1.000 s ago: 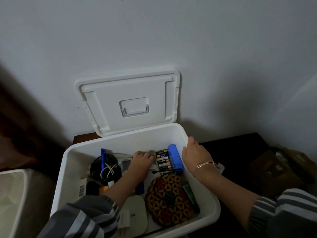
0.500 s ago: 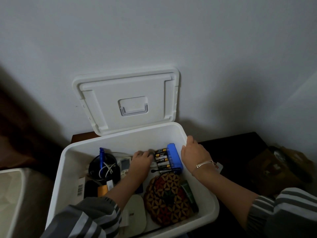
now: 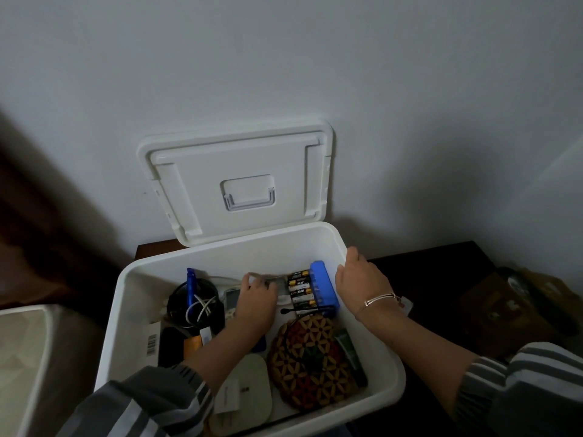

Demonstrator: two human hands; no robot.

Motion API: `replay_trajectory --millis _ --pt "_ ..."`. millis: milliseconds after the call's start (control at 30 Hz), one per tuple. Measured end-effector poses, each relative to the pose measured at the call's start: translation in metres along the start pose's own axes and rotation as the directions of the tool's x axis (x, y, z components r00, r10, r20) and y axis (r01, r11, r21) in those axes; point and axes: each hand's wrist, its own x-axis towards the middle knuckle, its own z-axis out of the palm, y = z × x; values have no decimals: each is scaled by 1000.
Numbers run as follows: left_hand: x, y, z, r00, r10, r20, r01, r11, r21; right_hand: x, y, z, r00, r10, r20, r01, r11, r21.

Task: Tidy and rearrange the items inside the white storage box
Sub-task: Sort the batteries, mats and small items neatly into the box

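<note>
In the white storage box (image 3: 252,250), by its back wall, the left hand (image 3: 257,298) curls on a small greyish item (image 3: 273,281), too blurred to name. The battery pack (image 3: 300,289), back right, looks dense, stiff and slick; I'd grip its long sides. The right hand (image 3: 362,279) rests relaxed on the box's right wall.

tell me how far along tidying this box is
Done: lid is off, propped against the wall. In hand: left hand works beside the batteries while right hand rests on the white storage box rim. Left: cables and woven mat lie jumbled.
</note>
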Motion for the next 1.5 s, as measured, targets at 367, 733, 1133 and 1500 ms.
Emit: replay_trajectory --millis 367,733,1133,1500 --pt "-14 -17 -29 991 81 -106 -106 960 -260 0 0 -1 1000 3 -10 -3 1000 -3" --pt "-139 -66 -75 987 134 87 -67 843 -534 -3 1 -1 999 -11 -32 12 999 41" --pt "-150 -42 -24 892 198 405 -155 978 -138 -7 0 -6 1000 -2 -7 3 998 64" --pt "-133 -49 -38 971 112 212 1 882 -471 -2 3 0 1000 -10 -22 11 1000 28"
